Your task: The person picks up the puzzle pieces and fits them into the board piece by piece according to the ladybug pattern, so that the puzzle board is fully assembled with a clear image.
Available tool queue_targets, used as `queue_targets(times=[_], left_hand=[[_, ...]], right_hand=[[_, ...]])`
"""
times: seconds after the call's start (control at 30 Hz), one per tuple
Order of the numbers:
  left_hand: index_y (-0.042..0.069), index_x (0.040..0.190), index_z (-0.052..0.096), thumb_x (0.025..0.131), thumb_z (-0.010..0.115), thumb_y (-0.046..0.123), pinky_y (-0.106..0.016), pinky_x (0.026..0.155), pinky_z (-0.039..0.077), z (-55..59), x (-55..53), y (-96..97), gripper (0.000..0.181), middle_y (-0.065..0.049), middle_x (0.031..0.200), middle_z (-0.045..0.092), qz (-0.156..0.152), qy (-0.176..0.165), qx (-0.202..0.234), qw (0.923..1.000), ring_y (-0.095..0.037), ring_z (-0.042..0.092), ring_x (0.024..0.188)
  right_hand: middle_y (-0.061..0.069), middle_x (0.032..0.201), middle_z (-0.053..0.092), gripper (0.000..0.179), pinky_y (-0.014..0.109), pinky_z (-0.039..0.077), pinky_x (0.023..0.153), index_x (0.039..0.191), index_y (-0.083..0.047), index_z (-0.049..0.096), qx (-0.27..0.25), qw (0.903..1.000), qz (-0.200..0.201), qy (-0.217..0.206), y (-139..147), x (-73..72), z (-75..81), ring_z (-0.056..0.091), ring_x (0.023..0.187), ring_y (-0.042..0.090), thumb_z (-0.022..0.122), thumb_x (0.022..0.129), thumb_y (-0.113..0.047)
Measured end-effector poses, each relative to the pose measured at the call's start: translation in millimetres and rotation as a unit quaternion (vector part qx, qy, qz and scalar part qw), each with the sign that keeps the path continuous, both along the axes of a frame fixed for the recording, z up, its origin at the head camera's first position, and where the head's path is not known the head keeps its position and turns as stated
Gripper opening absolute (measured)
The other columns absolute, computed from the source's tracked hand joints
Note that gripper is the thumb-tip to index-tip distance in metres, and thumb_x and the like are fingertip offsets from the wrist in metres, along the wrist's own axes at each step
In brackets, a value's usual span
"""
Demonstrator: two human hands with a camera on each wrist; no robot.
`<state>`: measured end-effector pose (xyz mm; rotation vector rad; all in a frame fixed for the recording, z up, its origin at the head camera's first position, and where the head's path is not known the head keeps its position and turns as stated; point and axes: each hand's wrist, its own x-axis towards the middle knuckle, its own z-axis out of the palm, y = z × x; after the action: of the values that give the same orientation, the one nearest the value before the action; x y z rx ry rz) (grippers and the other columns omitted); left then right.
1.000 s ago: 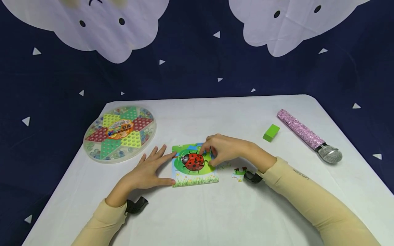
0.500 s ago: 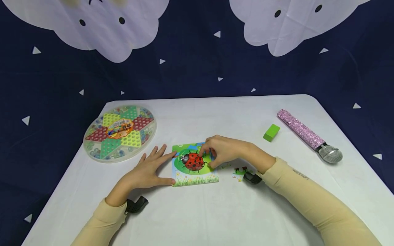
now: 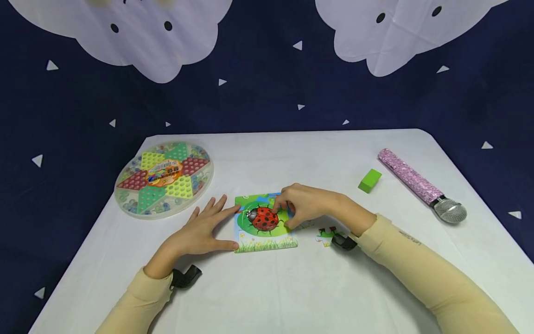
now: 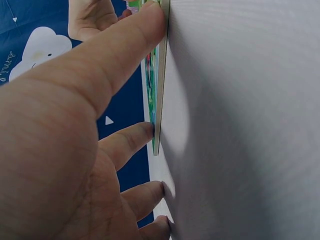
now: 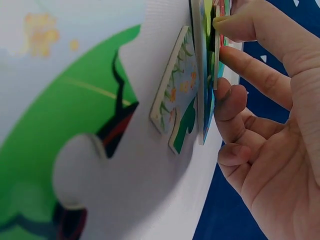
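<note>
A square ladybug puzzle lies at the middle of the table. My left hand is spread at its left side, thumb at the lower left corner and index fingertip on the upper left edge. From above right, my right hand reaches over the puzzle's right part. In the right wrist view, its thumb and fingers pinch a thin puzzle piece close against the board. Two loose pieces lie right of the puzzle: a grass-and-flower piece and a green piece partly hidden by the right wrist's camera.
A round Chinese checkers set with marbles sits at the back left. Toward the back right lie a green block and a pink glittery microphone. Behind the white table hangs a dark blue cloth with clouds.
The ladybug's right side looks more even than a second ago, as the pinched piece has shifted slightly. Both hands stay almost in place; the head view has shifted a little.
</note>
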<state>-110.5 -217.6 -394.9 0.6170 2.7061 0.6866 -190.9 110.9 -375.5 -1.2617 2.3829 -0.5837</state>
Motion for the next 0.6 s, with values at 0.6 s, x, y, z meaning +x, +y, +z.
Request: queue_targets(times=[0.6], left_hand=[[0.028, 0.168, 0.040, 0.086, 0.086, 0.057, -0.085, 0.123, 0.006, 1.3, 0.3, 2.6, 0.098, -0.020, 0.180, 0.014, 0.004, -0.002, -0.018, 0.9998, -0.054, 0.007, 0.165]], right_hand=[[0.001, 0.097, 0.066, 0.039, 0.022, 0.049, 0.071, 0.121, -0.015, 0.079, 0.002, 1.0000, 0.000, 0.009, 0.3, -0.1, -2.4, 0.053, 0.072, 0.003, 0.087, 0.083, -0.017]])
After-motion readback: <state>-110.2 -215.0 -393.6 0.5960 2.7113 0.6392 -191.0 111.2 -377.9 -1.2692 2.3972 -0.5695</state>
